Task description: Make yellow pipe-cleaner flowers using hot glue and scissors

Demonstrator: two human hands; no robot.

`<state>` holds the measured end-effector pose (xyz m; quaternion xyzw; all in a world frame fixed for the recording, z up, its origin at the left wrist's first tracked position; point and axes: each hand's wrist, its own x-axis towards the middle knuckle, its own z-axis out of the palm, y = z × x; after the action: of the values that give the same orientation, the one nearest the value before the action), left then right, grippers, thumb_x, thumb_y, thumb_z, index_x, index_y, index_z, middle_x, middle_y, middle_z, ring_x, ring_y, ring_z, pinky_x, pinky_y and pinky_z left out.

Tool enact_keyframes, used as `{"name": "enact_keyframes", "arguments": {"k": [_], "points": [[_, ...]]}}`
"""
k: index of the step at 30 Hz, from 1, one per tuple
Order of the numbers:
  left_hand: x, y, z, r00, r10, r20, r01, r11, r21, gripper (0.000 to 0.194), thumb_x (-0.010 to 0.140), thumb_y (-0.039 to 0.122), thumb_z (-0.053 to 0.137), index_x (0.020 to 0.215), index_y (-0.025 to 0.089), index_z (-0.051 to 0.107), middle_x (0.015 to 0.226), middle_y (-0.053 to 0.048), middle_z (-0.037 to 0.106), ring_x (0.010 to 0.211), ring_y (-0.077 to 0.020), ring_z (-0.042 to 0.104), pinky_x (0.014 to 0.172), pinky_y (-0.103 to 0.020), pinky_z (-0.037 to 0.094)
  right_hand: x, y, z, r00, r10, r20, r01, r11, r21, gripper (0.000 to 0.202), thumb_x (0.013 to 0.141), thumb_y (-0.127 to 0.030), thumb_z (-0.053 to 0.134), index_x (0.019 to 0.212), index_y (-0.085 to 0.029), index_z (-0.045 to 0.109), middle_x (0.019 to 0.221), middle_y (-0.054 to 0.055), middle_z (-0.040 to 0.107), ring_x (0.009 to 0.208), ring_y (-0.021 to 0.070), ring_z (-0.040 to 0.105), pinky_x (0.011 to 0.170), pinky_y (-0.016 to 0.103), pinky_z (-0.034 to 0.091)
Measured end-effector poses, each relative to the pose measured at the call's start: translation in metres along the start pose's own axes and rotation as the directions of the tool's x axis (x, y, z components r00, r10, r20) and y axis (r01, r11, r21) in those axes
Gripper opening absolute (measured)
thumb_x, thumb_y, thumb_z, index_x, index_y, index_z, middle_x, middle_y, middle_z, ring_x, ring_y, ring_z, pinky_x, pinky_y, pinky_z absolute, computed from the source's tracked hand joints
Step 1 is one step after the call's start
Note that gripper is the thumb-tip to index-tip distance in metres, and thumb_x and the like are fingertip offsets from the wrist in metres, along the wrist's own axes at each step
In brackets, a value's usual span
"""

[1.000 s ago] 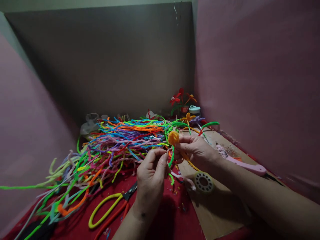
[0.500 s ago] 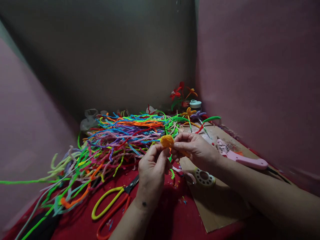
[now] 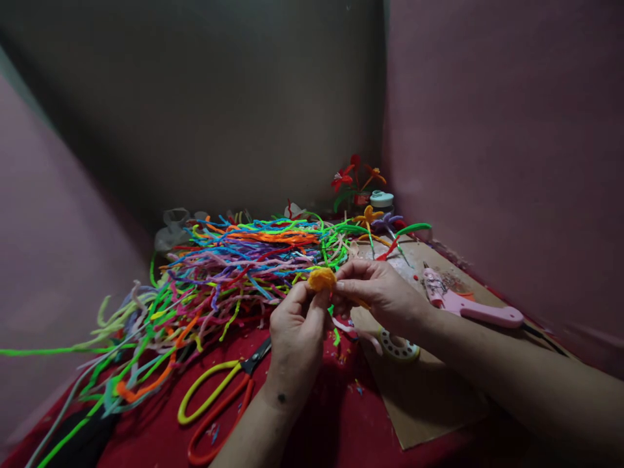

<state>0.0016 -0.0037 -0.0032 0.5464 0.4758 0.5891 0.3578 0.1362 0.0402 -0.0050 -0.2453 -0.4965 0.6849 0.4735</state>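
Just below the middle of the view, the yellow-orange pipe-cleaner coil [image 3: 322,279] sits between two hands; take it as the centre of a clock face. At 7 o'clock the left hand [image 3: 297,331] pinches its lower edge between thumb and forefinger. At 3 o'clock the right hand [image 3: 377,292] pinches the coil's near side with thumb and fingertips, the other fingers curled in.

From 9 to 10 o'clock spreads a heap of multicoloured pipe cleaners [image 3: 244,263]. Between 7 and 8, scissors [image 3: 247,368] with one yellow and one red handle lie on red cloth [image 3: 361,429], blades partly hidden by the left hand. Toward 4 o'clock, a white ring-shaped spool [image 3: 403,355] lies on brown cardboard [image 3: 400,403], partly covered by the right arm. Around 3, beyond that hand, lies a pink glue gun [image 3: 475,309]. An orange pipe-cleaner flower [image 3: 368,216] is near 1 o'clock, a purple one [image 3: 387,222] near 2.
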Motion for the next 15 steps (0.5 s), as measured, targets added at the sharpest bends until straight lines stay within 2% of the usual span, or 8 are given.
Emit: {"name": "enact_keyframes", "arguments": {"k": [10, 15], "points": [[-0.0006, 0.0005, 0.0005, 1.000, 0.017, 0.005, -0.018, 0.999, 0.043, 0.018, 0.080, 0.031, 0.060, 0.074, 0.015, 0.060, 0.057, 0.004, 0.053, 0.045, -0.0046, 0.039, 0.041, -0.017, 0.031, 0.0010, 0.0011, 0.0007, 0.998, 0.058, 0.007, -0.059, 0.997, 0.047, 0.010, 0.068, -0.018, 0.071, 0.071, -0.014, 0.062, 0.056, -0.002, 0.061, 0.050, 0.0098, 0.058, 0.054, 0.024, 0.044], [-0.0025, 0.0010, -0.0010, 0.995, 0.098, 0.013, -0.099, 0.989, 0.109, 0.016, 0.081, 0.029, 0.058, 0.074, 0.015, 0.060, 0.060, 0.003, 0.055, 0.044, -0.0043, 0.039, 0.042, -0.017, 0.031, 0.0001, -0.0002, 0.0015, 0.996, 0.083, 0.029, -0.086, 0.990, 0.111, 0.013, 0.064, -0.017, 0.073, 0.070, -0.015, 0.062, 0.057, -0.001, 0.062, 0.050, 0.0124, 0.058, 0.054, 0.028, 0.045]]}}
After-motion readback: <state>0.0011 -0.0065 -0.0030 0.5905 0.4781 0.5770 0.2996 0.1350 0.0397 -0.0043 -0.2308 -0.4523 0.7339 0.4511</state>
